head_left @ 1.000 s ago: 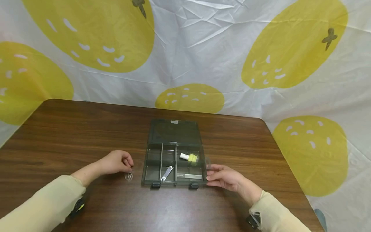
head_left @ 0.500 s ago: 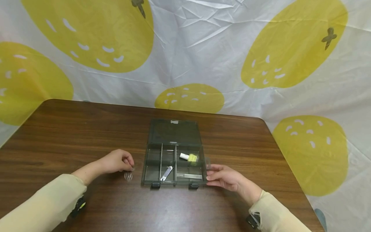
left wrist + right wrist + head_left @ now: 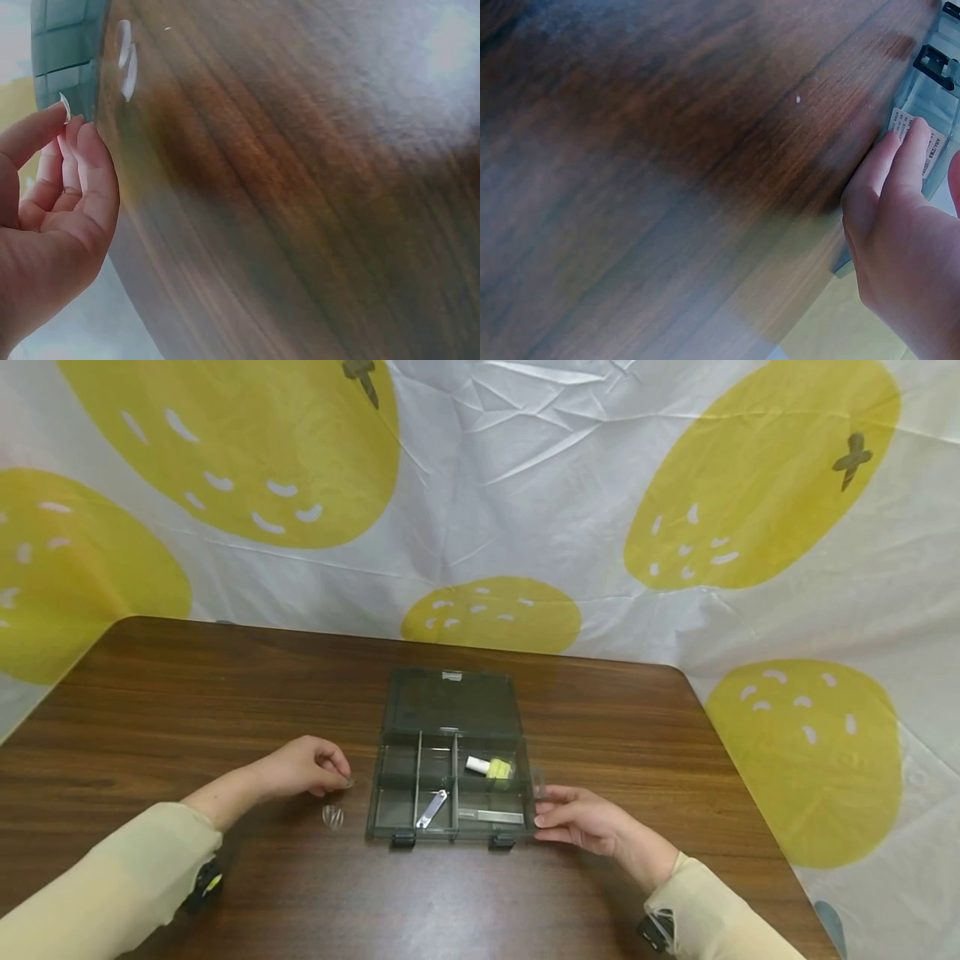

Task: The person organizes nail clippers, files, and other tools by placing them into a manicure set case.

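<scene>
In the head view, my left hand (image 3: 303, 768) pinches a small clear curved piece (image 3: 65, 107) between thumb and fingertips, held above the table left of the box. Two similar clear curved pieces (image 3: 333, 817) lie on the wood just below that hand. A dark translucent compartment box (image 3: 450, 835) lies with its lid folded back. Inside it, nail clippers (image 3: 431, 808) slant in the front middle compartment, and a yellow bottle with a white cap (image 3: 497, 767) and a flat silver bar (image 3: 491, 816) sit on the right. My right hand (image 3: 581, 818) rests its fairly straight fingers against the box's right side.
The brown wooden table (image 3: 247, 693) reaches back to a white curtain (image 3: 510, 510) printed with large yellow fruit. A printed label (image 3: 931, 152) is on the box's side by the right fingers. Black latches (image 3: 403, 840) stick out at the box's front.
My left hand has lifted a clear piece off the table and moved slightly up and right, leaving two pieces behind. The right hand and the box have stayed put.
</scene>
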`<state>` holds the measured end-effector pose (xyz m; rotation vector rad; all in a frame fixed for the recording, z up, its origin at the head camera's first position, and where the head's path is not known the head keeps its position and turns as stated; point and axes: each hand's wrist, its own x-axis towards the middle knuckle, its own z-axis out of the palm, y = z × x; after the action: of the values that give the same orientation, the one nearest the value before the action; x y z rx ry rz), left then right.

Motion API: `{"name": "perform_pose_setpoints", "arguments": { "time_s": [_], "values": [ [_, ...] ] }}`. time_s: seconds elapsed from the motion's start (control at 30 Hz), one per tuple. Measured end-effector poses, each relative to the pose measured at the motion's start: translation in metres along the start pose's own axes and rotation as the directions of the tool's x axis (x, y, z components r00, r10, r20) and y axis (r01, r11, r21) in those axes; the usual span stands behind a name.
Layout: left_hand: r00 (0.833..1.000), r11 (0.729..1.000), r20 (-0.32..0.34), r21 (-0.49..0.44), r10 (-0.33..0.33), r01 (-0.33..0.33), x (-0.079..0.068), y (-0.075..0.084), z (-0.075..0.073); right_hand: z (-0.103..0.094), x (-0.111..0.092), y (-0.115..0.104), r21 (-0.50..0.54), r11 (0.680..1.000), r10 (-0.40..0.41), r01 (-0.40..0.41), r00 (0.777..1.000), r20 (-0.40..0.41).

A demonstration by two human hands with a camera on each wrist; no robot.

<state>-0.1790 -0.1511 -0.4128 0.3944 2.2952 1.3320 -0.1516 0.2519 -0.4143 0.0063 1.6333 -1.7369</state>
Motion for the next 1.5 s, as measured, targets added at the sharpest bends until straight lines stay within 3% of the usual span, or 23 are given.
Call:
{"name": "perform_pose_setpoints", "arguments": {
  "time_s": [0.63, 1.5],
  "values": [
    [1.000, 0.999, -0.007, -0.039, 0.023, -0.023, 0.009, 0.017, -0.004, -0.001, 0.001, 0.001, 0.000, 1.000, 0.000, 0.000, 1.000, -0.010],
    [0.998, 0.998, 0.022, -0.003, 0.065, -0.065, 0.040, 0.045, 0.007, 0.001, 0.001, 0.000, -0.003, 1.000, 0.000, 0.000, 1.000, -0.018]
  ]
}}
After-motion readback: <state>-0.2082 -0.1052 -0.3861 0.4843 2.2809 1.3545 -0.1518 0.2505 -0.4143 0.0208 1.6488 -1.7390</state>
